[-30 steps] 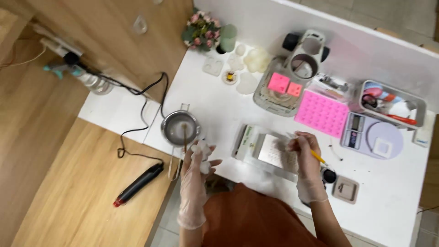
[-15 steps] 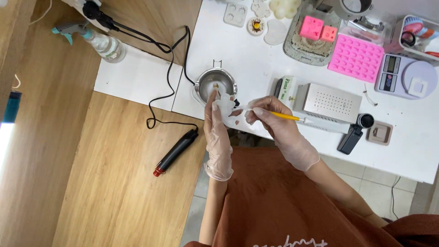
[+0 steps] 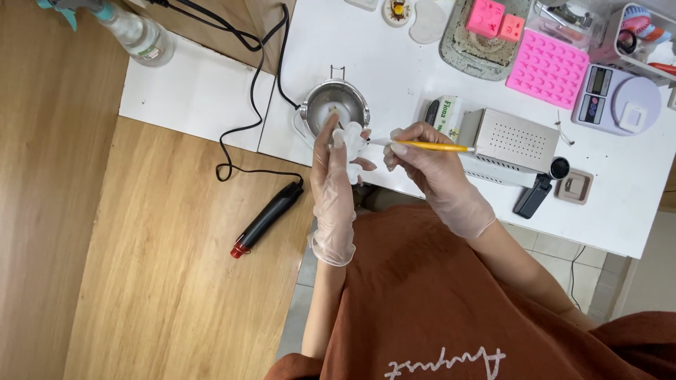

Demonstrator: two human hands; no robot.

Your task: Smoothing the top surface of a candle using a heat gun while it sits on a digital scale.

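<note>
White table (image 3: pixel 366 49): left hand (image 3: pixel 336 179) cradles white piece (image 3: pixel 352 144), right hand (image 3: pixel 426 165) pinches yellow tool (image 3: pixel 429 146).

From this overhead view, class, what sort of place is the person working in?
Probably a home craft bench, perhaps for candle or soap making: a small round metal melting pot, a pink silicone mould tray with many cavities and a white digital scale sit on the white table.

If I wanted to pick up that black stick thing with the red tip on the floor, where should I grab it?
Probably around the thick black middle of the black tool, coming from above. It lies flat on the wooden floor, the red tip looks like its working end, and the cord leaves the other end.
</note>
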